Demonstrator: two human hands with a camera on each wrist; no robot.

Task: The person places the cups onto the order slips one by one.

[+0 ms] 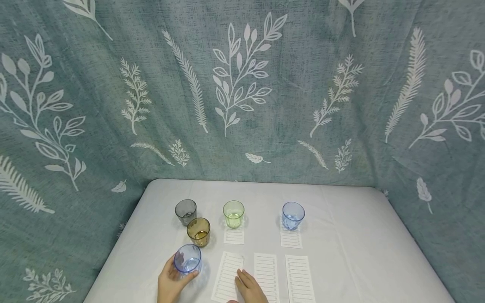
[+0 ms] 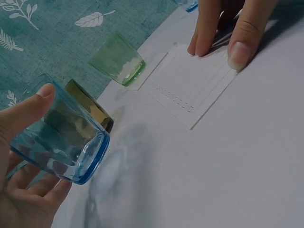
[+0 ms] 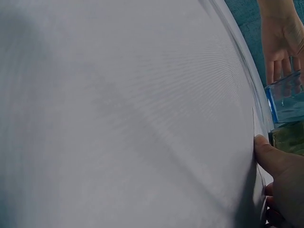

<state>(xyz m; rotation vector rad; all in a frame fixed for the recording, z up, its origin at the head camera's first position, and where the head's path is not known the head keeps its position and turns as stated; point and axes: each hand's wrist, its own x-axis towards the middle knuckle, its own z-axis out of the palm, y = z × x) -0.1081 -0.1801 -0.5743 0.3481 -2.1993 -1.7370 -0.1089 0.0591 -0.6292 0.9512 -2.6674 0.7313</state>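
Observation:
My left hand (image 1: pixel 169 281) grips a clear blue glass (image 1: pixel 187 259) near the table's front left, thumb on one side and fingers around the other. The thick base of this glass (image 2: pixel 92 159) shows in the left wrist view, with its shadow on the cloth beside it. My right hand (image 1: pixel 251 287) holds the leftmost front lined paper slip (image 1: pixel 226 273) between thumb and fingers. From the left side, the right fingertips (image 2: pixel 203 46) and thumb show at opposite edges of that slip. Just behind the held glass stands an amber glass (image 1: pixel 198 232).
A grey glass (image 1: pixel 185 212) stands behind the amber one. A green glass (image 1: pixel 233 214) and another blue glass (image 1: pixel 293 216) stand on slips farther back. A middle slip (image 1: pixel 267 273) and a right slip (image 1: pixel 299 277) lie beside my right hand. A patterned curtain (image 1: pixel 242 92) hangs behind the white-covered table.

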